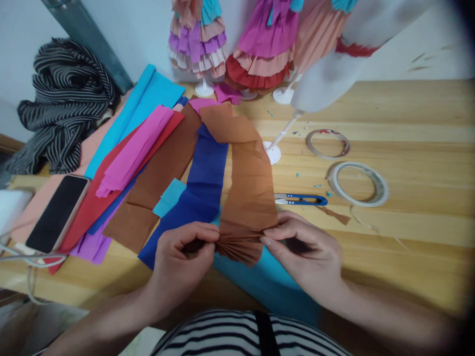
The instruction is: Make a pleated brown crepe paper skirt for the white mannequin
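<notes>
A long strip of brown crepe paper (250, 183) runs from the table's middle toward me, its near end gathered into narrow pleats. My left hand (187, 257) pinches the left edge of the pleats between thumb and fingers. On the right edge, my right hand (304, 247) pinches the same strip. Beneath and beside it lie a dark blue paper strip (208, 168) and a turquoise sheet (245, 279). Blue-handled thread snips (302, 199) rest just beyond my right hand.
Folded coloured papers, including a pink piece (137, 151), and a phone (59, 212) lie at left. Two tape rolls (358, 184) sit at right. Along the back stand a white dress form (322, 81) and several ruffled paper dresses (263, 44). A striped cloth (70, 99) is heaped back left.
</notes>
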